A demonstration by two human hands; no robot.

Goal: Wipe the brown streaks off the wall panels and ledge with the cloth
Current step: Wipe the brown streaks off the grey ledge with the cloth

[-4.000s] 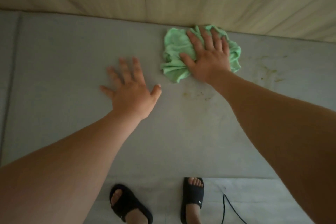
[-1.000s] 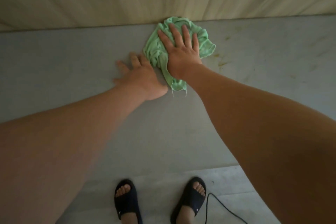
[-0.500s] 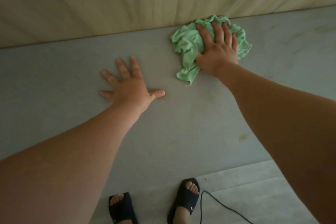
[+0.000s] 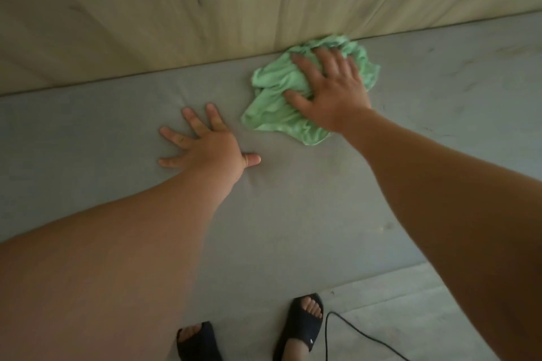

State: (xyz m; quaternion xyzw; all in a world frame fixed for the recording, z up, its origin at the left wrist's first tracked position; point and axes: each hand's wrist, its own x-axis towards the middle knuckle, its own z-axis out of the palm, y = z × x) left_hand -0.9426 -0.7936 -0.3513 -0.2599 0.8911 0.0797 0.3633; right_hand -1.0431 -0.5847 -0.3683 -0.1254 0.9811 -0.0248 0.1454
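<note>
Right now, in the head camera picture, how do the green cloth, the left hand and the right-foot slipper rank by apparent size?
1. green cloth, though the right hand covers part.
2. left hand.
3. right-foot slipper: smallest-looking, but farther away and cut by the frame edge, so unsure.

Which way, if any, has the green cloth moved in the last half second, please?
Yes: the cloth slid slightly left along the grey panel, away from the fixed dark mark and nearer the left hand, still against the wooden panel.
</note>
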